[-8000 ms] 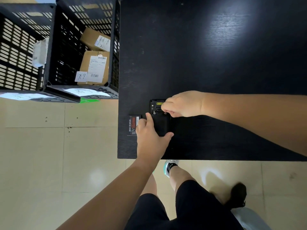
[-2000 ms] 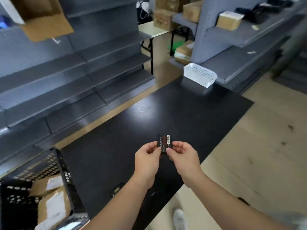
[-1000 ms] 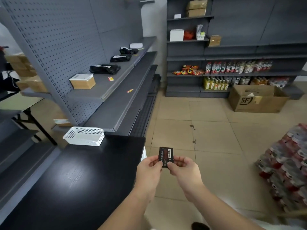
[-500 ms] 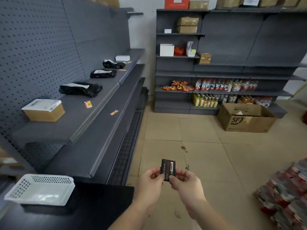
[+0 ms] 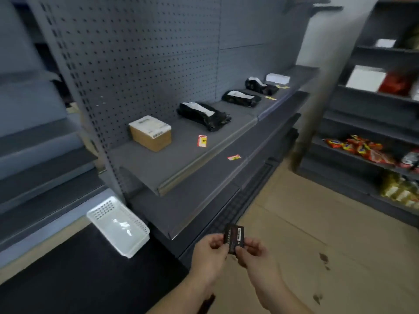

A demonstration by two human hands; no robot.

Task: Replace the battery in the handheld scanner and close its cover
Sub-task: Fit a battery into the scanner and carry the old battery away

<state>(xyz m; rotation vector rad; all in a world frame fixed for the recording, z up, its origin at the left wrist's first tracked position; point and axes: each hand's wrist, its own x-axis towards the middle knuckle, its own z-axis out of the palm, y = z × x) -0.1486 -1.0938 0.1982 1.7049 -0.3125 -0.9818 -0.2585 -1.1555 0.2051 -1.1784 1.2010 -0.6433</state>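
A small black battery (image 5: pixel 234 237) with a red and white label is held upright in front of me, over the floor beside the black table (image 5: pixel 79 279). My left hand (image 5: pixel 209 257) pinches its left edge. My right hand (image 5: pixel 254 253) pinches its lower right corner. The handheld scanner is out of view.
A white perforated basket (image 5: pixel 118 227) stands at the table's far corner. Grey shelving (image 5: pixel 186 155) beyond it carries a cardboard box (image 5: pixel 150 132) and several black parcels (image 5: pixel 204 114). More shelves with snack packs (image 5: pixel 360 148) stand at the right. Tan floor tiles lie below my hands.
The view has swung back left toward the grey shelving and the table corner. Both hands still hold the battery in the same pinch, lower in the frame.
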